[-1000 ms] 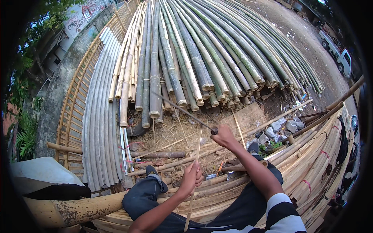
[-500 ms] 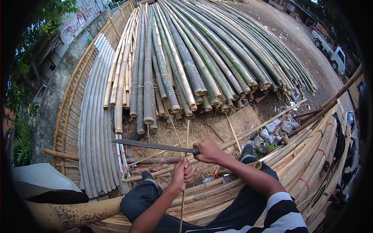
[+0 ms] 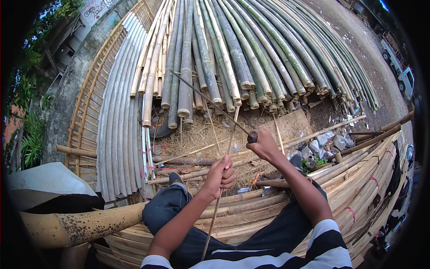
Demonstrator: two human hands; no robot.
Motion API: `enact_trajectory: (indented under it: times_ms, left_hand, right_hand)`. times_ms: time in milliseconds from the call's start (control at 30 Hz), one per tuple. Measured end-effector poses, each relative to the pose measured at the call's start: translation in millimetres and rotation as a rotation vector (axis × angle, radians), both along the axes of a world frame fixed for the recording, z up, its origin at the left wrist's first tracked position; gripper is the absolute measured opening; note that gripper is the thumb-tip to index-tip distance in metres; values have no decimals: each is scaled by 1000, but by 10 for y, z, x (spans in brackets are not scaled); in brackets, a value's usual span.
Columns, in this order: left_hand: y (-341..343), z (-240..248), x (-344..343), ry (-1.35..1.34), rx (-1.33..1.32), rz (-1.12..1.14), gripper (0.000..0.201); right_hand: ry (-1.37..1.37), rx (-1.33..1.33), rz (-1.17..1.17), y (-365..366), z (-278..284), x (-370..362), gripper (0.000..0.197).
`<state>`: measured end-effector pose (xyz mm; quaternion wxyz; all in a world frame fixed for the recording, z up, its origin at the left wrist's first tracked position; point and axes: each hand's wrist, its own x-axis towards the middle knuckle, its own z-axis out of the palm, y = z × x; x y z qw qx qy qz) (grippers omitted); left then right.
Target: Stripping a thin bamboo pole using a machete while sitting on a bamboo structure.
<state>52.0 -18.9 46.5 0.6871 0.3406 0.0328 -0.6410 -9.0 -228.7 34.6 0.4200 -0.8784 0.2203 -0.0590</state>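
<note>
My left hand (image 3: 219, 177) is closed round a thin bamboo strip (image 3: 214, 215), which runs from near my lap up past my fist toward the bamboo pile. In my right hand (image 3: 265, 145), to the right and a little farther off, is the dark handle of a machete. The long narrow machete blade (image 3: 206, 97) slants up and to the left, its edge turned so that little of its flat shows. It crosses the strip above my left fist; whether they touch I cannot tell.
A big pile of bamboo poles (image 3: 235, 58) lies ahead, cut ends toward me. Corrugated sheets (image 3: 118, 134) and a bamboo ladder-like frame (image 3: 92, 89) lean at left. Split bamboo slats (image 3: 354, 193) lie at right, a thick bamboo pole (image 3: 103, 222) at lower left, rubble stones (image 3: 322, 141) beyond.
The machete has swung from nearly level to slanting up and away, its blade turned thinner to view. My right hand has moved slightly right and farther off. The view has tilted downward.
</note>
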Motion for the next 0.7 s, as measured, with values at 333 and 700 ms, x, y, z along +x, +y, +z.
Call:
enact_trajectory:
  times_ms: [333, 700]
  left_hand:
    - [77, 72, -646, -65, -32, -137, 37]
    - [26, -344, 102, 78, -24, 139, 30]
  right_hand:
    - [62, 406, -539, -856, -611, 73, 22]
    - [46, 409, -330, -399, -395, -119, 18]
